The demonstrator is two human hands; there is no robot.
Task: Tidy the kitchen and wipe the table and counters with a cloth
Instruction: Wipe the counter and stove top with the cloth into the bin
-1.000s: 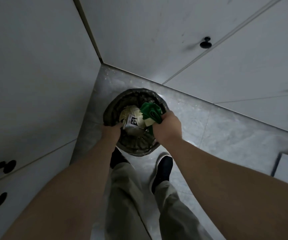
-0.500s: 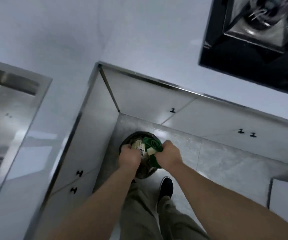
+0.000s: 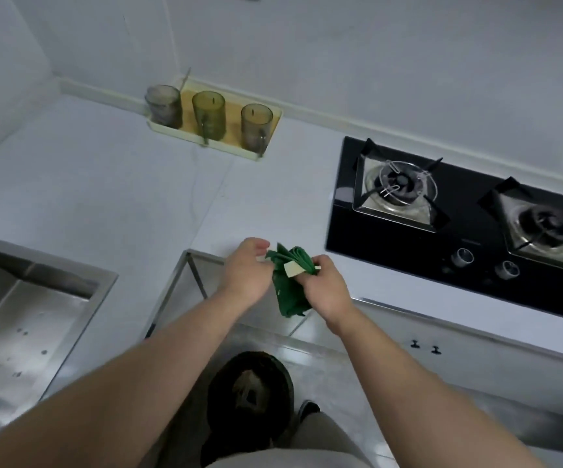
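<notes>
A crumpled green cloth (image 3: 290, 282) with a pale patch on it hangs in front of the white counter (image 3: 104, 184), above the corner gap between the cabinets. My right hand (image 3: 324, 288) grips the cloth from the right, fingers curled round its bunched top. My left hand (image 3: 246, 271) is at the cloth's left corner, thumb and fingers closed on its edge. A dark round bin (image 3: 249, 390) with rubbish inside stands on the floor below my arms.
A steel sink (image 3: 19, 315) is set in the counter at the left. A black gas hob (image 3: 459, 217) with two burners lies at the right. A yellow tray (image 3: 270, 130) with three tinted glasses stands against the back wall. My shoe and trouser legs are beside the bin.
I have straightened up from the bin. Both hands rose from the bin's rim to counter height, the right still holding the green cloth, the left now at its edge.
</notes>
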